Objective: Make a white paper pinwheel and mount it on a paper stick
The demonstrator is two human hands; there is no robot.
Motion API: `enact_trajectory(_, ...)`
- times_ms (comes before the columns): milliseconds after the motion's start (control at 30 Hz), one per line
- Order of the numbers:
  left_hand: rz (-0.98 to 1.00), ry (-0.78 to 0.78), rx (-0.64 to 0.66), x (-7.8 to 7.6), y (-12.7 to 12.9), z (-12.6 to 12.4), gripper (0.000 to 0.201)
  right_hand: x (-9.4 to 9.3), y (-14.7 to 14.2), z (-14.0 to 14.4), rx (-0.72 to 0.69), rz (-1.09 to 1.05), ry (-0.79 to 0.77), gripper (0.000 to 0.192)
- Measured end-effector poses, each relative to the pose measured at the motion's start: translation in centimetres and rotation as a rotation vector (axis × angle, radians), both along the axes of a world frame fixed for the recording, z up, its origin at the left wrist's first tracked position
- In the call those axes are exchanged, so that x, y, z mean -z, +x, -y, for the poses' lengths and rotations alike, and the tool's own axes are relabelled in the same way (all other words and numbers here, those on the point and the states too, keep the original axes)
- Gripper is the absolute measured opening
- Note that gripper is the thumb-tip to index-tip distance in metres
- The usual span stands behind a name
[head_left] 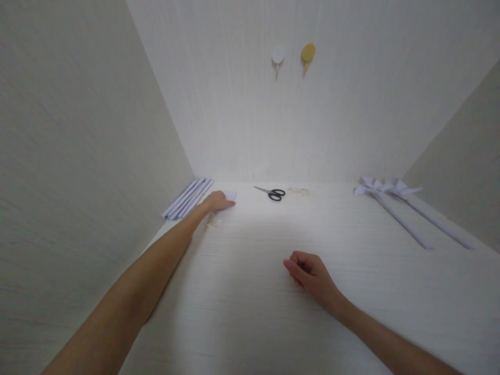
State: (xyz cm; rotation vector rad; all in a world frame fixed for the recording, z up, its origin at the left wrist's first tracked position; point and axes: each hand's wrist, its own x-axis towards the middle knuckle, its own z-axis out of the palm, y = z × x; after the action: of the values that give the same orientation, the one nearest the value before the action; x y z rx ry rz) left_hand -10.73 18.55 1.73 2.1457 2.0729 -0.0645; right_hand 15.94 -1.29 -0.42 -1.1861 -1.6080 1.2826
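Observation:
At the back left of the table, my left hand [219,201] reaches out with its fingers closed over a small piece of white paper [231,195]. Part of the paper is hidden beneath the hand. My right hand [312,276] is curled over the middle of the table, thumb against the fingers, with nothing visible in it. Black-handled scissors [275,195] lie right of my left hand, their blades pointing left. Left of that same hand, several rolled white paper sticks [188,199] lie side by side.
On the right lie two white paper sticks [406,221] topped with folded paper pieces [377,186]. A white hook [277,55] and a yellow hook [308,53] are fixed to the back wall. Walls close in the white table [242,302] at left, back and right.

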Motion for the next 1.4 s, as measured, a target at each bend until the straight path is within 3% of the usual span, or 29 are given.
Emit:
enact_trajectory(267,0.026,-0.016,0.024,-0.6,-0.4,0.1,0.053,-0.2,0.0,0.1,-0.007,-0.012,-0.015,0.039)
enact_trajectory(500,0.037,-0.028,0.068,-1.5,-0.1,0.4,0.039,-0.1,0.0,0.0,0.007,-0.023,-0.004,0.040)
enact_trajectory(933,-0.062,0.064,0.018,-1.8,-0.7,0.4,0.025,-0.5,0.0,0.1,0.003,0.001,0.014,0.038)
enact_trajectory(1067,-0.062,0.152,0.024,-3.4,-1.4,0.5,0.022,-0.5,0.1,0.1,-0.001,0.001,0.018,0.038)
enact_trajectory(1233,-0.005,0.321,0.013,-7.5,-1.2,1.8,0.023,-0.6,0.1,0.3,0.000,-0.009,0.024,0.038)
enact_trajectory(1267,0.037,0.371,0.013,-8.4,-0.8,2.4,0.025,-0.6,0.1,0.3,0.005,-0.017,0.024,0.037)
enact_trajectory(1400,0.829,0.440,0.100,-10.1,2.6,6.1,0.026,-0.6,0.2,0.1,0.068,-0.118,0.002,0.033)
